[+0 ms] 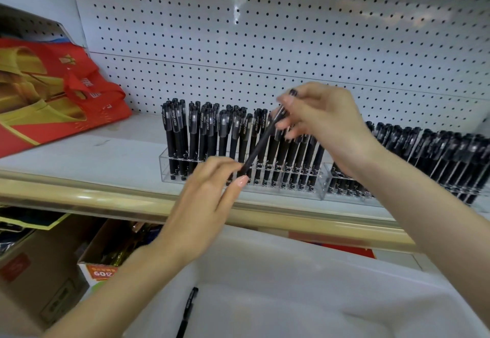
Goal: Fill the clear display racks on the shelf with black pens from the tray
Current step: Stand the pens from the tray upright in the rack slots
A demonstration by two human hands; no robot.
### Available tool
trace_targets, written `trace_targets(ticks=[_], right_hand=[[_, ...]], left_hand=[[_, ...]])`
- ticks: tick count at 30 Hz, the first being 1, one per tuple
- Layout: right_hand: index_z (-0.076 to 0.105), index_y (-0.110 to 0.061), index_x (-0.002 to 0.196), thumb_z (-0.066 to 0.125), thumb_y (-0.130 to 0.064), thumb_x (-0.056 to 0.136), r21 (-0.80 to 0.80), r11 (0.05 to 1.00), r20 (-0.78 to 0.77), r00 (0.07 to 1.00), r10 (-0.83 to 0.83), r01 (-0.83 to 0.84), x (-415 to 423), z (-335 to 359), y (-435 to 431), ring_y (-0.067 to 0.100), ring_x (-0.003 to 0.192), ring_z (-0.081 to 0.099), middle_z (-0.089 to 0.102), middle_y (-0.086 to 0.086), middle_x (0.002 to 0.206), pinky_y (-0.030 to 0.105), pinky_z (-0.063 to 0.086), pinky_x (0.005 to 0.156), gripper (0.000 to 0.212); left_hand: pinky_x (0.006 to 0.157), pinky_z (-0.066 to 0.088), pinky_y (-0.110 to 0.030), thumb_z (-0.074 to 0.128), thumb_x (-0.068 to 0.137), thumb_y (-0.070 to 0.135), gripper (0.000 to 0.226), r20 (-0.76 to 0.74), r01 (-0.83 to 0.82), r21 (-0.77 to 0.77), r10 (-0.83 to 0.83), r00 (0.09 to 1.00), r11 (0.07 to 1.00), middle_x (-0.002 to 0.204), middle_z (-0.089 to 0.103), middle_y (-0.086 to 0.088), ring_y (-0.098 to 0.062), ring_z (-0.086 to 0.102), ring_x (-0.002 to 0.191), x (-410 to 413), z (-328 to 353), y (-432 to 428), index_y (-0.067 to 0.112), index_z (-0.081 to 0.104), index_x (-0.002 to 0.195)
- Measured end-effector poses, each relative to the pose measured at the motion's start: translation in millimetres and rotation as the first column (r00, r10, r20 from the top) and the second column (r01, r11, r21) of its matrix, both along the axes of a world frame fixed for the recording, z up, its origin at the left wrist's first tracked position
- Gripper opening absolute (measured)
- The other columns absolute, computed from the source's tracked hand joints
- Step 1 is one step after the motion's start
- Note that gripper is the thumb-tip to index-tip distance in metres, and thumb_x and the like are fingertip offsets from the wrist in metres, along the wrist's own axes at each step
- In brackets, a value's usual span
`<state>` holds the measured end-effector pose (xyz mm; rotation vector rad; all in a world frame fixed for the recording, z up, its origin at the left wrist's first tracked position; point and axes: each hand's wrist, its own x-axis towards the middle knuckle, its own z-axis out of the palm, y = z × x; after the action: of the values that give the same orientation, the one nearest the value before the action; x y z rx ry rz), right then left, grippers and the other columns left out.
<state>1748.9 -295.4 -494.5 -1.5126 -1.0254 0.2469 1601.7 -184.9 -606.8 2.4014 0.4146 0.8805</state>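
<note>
One black pen (261,141) slants in front of the clear rack (165,169) on the white shelf (79,157). My left hand (206,199) pinches its lower end, and my right hand (326,122) grips its capped upper end. That rack holds several upright black pens (201,130). A second clear rack (324,186) to the right, also full of black pens (450,149), is partly hidden by my right forearm. Below me, the white tray (291,284) holds one loose black pen (187,311).
Red and gold bags (53,91) lie on the shelf's left end. White pegboard (265,32) backs the shelf, and a gold rail (79,194) edges its front. Cardboard boxes (53,271) stand on the lower level at left.
</note>
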Motion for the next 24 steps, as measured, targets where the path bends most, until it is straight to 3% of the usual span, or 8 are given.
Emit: trace_targets(ticks=[3, 6, 12, 17, 24], right_hand=[[0.049, -0.009, 0.105, 0.061, -0.009, 0.092, 0.152, 0.976, 0.132, 0.976, -0.175, 0.155, 10.8, 5.1, -0.7, 0.013, 0.058, 0.066, 0.068, 0.012, 0.075, 0.024, 0.054, 0.055, 0.018], [0.039, -0.013, 0.100, 0.062, -0.011, 0.092, 0.171, 0.966, 0.215, 0.949, -0.230, 0.195, 14.1, 1.0, 2.0, 0.016, 0.058, 0.066, 0.064, 0.007, 0.069, 0.026, 0.055, 0.056, 0.024], [0.038, -0.014, 0.098, 0.062, -0.017, 0.093, 0.113, 0.968, 0.436, 0.865, -0.250, 0.223, 10.0, -11.4, 11.1, 0.009, 0.061, 0.067, 0.063, 0.001, 0.076, 0.022, 0.055, 0.059, 0.025], [0.038, -0.012, 0.098, 0.061, -0.016, 0.094, 0.111, 0.972, 0.423, 0.875, -0.237, 0.209, 9.2, -19.5, 20.0, 0.009, 0.060, 0.066, 0.064, 0.006, 0.079, 0.019, 0.054, 0.059, 0.024], [0.040, -0.011, 0.098, 0.061, -0.013, 0.094, 0.081, 0.979, 0.431, 0.879, -0.206, 0.190, 8.5, -13.6, 28.2, 0.010, 0.057, 0.065, 0.062, 0.005, 0.073, 0.026, 0.056, 0.060, 0.022]], left_hand=[[0.107, 0.024, -0.025, 0.020, 0.096, 0.054, 0.064, -0.137, -0.058, 0.375, 0.117, 0.984, 0.925, 0.136, 0.051, 0.004, -0.011, 0.043, 0.127, -2.9, 1.8, 12.2, 0.015, 0.053, 0.134], [0.107, 0.024, -0.029, 0.016, 0.097, 0.055, 0.068, -0.232, -0.048, 0.468, 0.175, 0.957, 0.882, 0.137, 0.054, -0.002, -0.018, 0.048, 0.127, -1.6, -1.8, 17.4, 0.012, 0.053, 0.135], [0.109, 0.026, -0.031, 0.010, 0.096, 0.058, 0.073, -0.284, -0.029, 0.481, 0.187, 0.941, 0.876, 0.138, 0.053, -0.002, -0.018, 0.047, 0.129, 0.0, -9.5, 20.7, 0.013, 0.051, 0.136], [0.108, 0.030, -0.032, 0.017, 0.096, 0.056, 0.068, -0.282, -0.021, 0.511, 0.190, 0.940, 0.859, 0.135, 0.055, -0.002, -0.017, 0.047, 0.126, 0.3, -8.8, 20.8, 0.012, 0.053, 0.133], [0.114, 0.017, -0.029, 0.010, 0.093, 0.062, 0.074, -0.286, 0.013, 0.490, 0.147, 0.947, 0.872, 0.147, 0.040, 0.000, -0.014, 0.035, 0.136, 1.0, -11.1, 25.7, 0.016, 0.037, 0.144]])
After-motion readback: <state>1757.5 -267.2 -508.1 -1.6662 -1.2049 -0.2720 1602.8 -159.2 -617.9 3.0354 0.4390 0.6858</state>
